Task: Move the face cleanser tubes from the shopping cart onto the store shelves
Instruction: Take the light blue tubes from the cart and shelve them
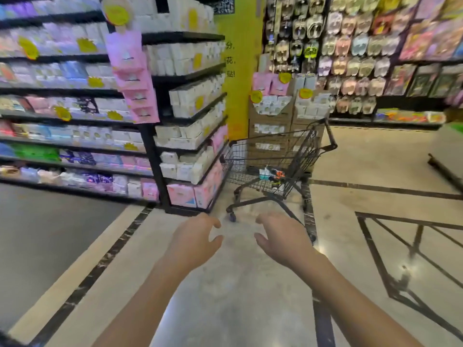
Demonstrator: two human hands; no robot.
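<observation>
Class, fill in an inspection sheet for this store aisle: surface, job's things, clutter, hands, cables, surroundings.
Surface: polished floor with dark inlay lines.
Job's things: shopping cart stands ahead, beside the shelf end; small items lie in its basket, too blurred to confirm as tubes.
Clutter: dark bar on the floor at right.
Hands: left hand and right hand open, empty, held out towards the cart, not touching it.
Cables: nothing seen.
Surroundings: stocked shelves at left; cardboard display boxes behind the cart; slippers hanging at right.
</observation>
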